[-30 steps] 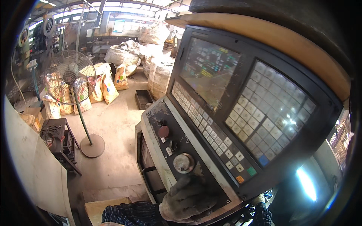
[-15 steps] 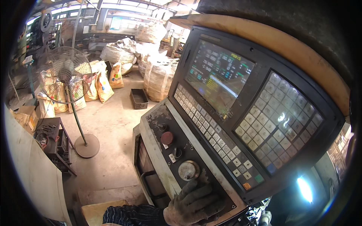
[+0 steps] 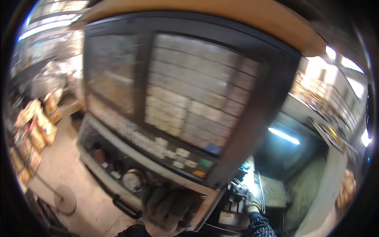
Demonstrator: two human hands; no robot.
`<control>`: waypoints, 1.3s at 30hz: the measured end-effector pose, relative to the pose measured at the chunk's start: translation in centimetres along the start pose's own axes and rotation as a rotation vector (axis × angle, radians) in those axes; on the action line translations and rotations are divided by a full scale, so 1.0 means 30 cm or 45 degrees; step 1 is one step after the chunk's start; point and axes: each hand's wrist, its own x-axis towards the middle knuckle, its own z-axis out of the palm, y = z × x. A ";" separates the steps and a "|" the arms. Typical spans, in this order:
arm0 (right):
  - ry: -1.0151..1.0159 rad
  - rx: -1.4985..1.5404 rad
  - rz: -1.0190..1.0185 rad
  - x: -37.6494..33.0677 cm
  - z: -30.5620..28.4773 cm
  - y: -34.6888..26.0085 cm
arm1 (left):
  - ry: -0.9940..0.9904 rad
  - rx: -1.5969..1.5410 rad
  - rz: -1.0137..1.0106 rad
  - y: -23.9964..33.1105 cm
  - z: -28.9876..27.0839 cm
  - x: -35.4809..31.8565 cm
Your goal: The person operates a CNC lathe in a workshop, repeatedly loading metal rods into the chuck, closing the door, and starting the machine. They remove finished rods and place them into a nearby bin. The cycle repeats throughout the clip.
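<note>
My left hand (image 3: 167, 207), in a dark-palmed work glove, rests over the lower control panel (image 3: 199, 201) of a machine. Its fingers are stretched out and lie just right of the round handwheel dial (image 3: 133, 180). My right hand (image 3: 252, 200), gloved, with a dark patterned sleeve (image 3: 260, 226), reaches into the machine's work area beside bright, glaring metal parts (image 3: 239, 189). Its fingers are blurred and lost in the glare, so any grip is hidden. Above the left hand stands the control unit with its keypad (image 3: 189, 91) and screen (image 3: 112, 73), both smeared by motion.
A lit tube lamp (image 3: 283, 135) shines inside the machine enclosure. A black handle (image 3: 125, 206) sticks out below the panel. At the left are several standing sacks (image 3: 37, 122), large pale bags (image 3: 49, 79) and a round fan base (image 3: 65, 199).
My view has swung to the right, so the control unit sits further left and the work area shows. My right hand and sleeve are now plainly in view. The left hand stays by the dial.
</note>
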 end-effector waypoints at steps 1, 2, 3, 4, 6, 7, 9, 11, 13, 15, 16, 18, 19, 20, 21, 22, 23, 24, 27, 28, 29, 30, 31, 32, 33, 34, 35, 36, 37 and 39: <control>-0.089 0.060 0.077 -0.093 -0.119 -0.070 | -0.022 -0.034 0.017 -0.002 0.008 0.010; 0.049 0.086 0.029 -0.069 0.018 0.030 | -0.039 -0.062 0.032 -0.009 0.015 0.016; 0.075 0.099 0.017 -0.096 0.051 0.068 | -0.055 -0.068 0.027 -0.015 0.030 0.009; 0.123 -0.006 -0.016 -0.108 0.122 0.156 | -0.070 -0.083 0.011 -0.015 0.046 0.000; -0.205 0.009 0.230 -0.276 -0.081 -0.019 | -0.099 -0.002 -0.003 -0.005 0.037 -0.025; -0.203 0.055 0.292 -0.335 -0.084 -0.003 | -0.099 -0.036 0.000 -0.006 0.043 -0.023; -0.212 0.139 0.351 -0.418 -0.076 0.033 | -0.093 -0.072 0.013 0.003 0.045 -0.016; -0.256 0.209 0.376 -0.482 -0.060 0.060 | -0.085 -0.103 0.024 0.019 0.041 -0.016; -0.338 0.417 0.369 -0.567 -0.060 0.091 | -0.092 -0.130 0.029 0.029 0.038 -0.018; -0.296 0.493 0.374 -0.655 -0.044 0.121 | -0.103 -0.167 0.034 0.044 0.031 -0.020; -0.273 0.531 0.374 -0.700 -0.032 0.137 | -0.105 -0.198 0.052 0.056 0.036 -0.023; -0.210 0.595 0.289 -0.753 0.089 0.256 | -0.107 -0.251 0.065 0.088 0.028 -0.035; -0.211 0.674 0.275 -0.793 0.072 0.282 | -0.126 -0.302 0.065 0.098 0.027 -0.039; -0.209 0.753 0.261 -0.832 0.053 0.303 | -0.142 -0.353 0.063 0.112 0.027 -0.042; -0.271 0.812 0.266 -0.877 -0.041 0.271 | -0.165 -0.390 0.067 0.127 0.025 -0.046; -0.380 0.866 0.327 -0.928 -0.117 0.270 | -0.169 -0.400 0.092 0.147 0.025 -0.045; -0.288 0.915 0.326 -0.989 -0.054 0.326 | -0.172 -0.409 0.117 0.171 0.023 -0.043; -0.203 0.959 0.317 -1.047 -0.057 0.339 | -0.177 -0.409 0.139 0.198 0.021 -0.046; -0.114 1.004 0.503 -1.233 0.015 0.463 | -0.232 -0.609 0.160 0.240 0.064 -0.119; -0.119 1.069 0.554 -1.308 0.065 0.511 | -0.266 -0.661 0.072 0.277 0.081 -0.147; -0.162 0.898 0.551 -1.356 -0.011 0.492 | -0.287 -0.617 0.115 0.320 0.076 -0.150; -0.107 0.934 0.658 -1.436 -0.028 0.500 | -0.312 -0.607 0.164 0.382 0.085 -0.139; -0.175 0.999 0.762 -1.508 -0.062 0.513 | -0.391 -0.683 0.245 0.445 0.084 -0.135; -0.237 1.083 0.865 -1.587 -0.103 0.520 | -0.475 -0.759 0.325 0.516 0.084 -0.134; -0.289 1.154 0.973 -1.673 -0.152 0.524 | -0.608 -0.896 0.380 0.590 0.082 -0.143; -0.334 1.238 1.050 -1.733 -0.187 0.530 | -0.728 -1.010 0.424 0.662 0.072 -0.161; -0.250 1.236 1.046 -1.816 -0.162 0.559 | -0.902 -1.108 0.472 0.730 0.075 -0.207; -0.207 1.277 1.002 -1.889 -0.156 0.581 | -1.077 -1.205 0.513 0.800 0.079 -0.274; -0.158 1.288 0.982 -1.957 -0.162 0.588 | -1.270 -1.152 0.685 0.873 0.076 -0.351; -0.128 1.251 1.017 -2.087 -0.144 0.611 | -1.479 -1.100 1.028 1.023 0.096 -0.582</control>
